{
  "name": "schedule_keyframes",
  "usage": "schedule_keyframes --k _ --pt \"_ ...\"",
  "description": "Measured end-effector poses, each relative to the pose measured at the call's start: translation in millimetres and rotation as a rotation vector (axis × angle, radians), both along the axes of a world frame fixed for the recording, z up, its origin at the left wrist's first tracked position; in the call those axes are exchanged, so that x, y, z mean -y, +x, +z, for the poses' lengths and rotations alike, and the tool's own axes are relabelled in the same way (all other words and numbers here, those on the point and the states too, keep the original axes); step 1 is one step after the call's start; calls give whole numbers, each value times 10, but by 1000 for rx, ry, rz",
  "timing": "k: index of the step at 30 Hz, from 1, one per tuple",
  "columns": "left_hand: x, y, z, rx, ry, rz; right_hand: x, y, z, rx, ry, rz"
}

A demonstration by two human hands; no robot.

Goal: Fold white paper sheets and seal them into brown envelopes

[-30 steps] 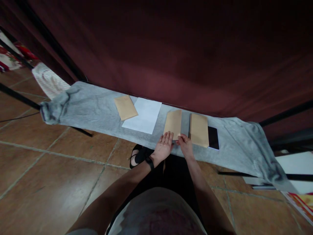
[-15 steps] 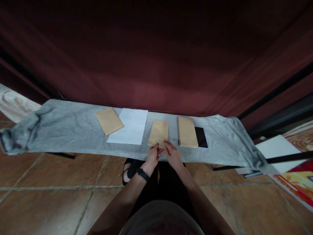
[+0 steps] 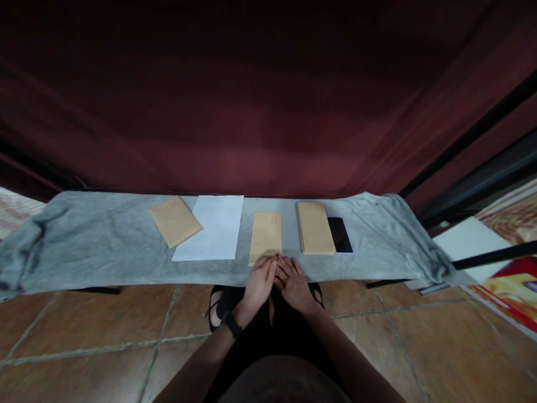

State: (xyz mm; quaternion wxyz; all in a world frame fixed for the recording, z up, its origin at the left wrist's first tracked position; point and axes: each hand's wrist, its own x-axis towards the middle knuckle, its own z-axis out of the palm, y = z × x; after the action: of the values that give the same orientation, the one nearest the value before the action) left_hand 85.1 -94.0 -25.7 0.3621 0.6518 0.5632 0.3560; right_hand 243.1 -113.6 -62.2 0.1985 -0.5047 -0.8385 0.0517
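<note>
A brown envelope (image 3: 266, 232) lies flat in front of me on the grey cloth (image 3: 134, 268), a small reddish mark near its top right. My left hand (image 3: 260, 280), with a dark band on its wrist, rests over the envelope's lower edge, fingers pressed together. Beside it, touching its fingertips, my right hand (image 3: 292, 281) lies palm down with its fingers spread near the envelope's lower right corner. Whether the left fingers pinch the envelope's edge is hidden.
At the left, another brown envelope (image 3: 176, 221) overlaps a white sheet (image 3: 216, 229). To the right, a stack of brown envelopes (image 3: 315, 228) partly covers a dark tablet (image 3: 340, 235). A dark red curtain (image 3: 260, 140) hangs behind.
My fingers have come off their folded-in pose at the envelope's lower edge; the right ones now lie spread. The whole view has shifted slightly.
</note>
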Motion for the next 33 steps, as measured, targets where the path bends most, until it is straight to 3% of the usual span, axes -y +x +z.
schedule_keyframes --k 2,5,7,12,18,24,33 --pt "-180 54 -34 -297 155 -141 2 -18 -28 8 7 -7" --pt "-519 124 -126 -622 147 -249 -12 -31 -63 2 15 -11" --pt "-739 140 -182 -735 151 -270 -21 -33 -71 -6 22 -22" --pt "-1158 109 -250 -768 193 -267 -13 -39 -14 -22 14 -44" --pt "-1400 83 -286 -681 214 -199 -1 -36 64 -11 -27 -41" --pt "-1322 -23 -246 -680 201 -264 -3 -34 31 -7 -21 -32" --pt "-596 -316 -261 -592 178 -406 12 -53 -44 -29 16 -44"
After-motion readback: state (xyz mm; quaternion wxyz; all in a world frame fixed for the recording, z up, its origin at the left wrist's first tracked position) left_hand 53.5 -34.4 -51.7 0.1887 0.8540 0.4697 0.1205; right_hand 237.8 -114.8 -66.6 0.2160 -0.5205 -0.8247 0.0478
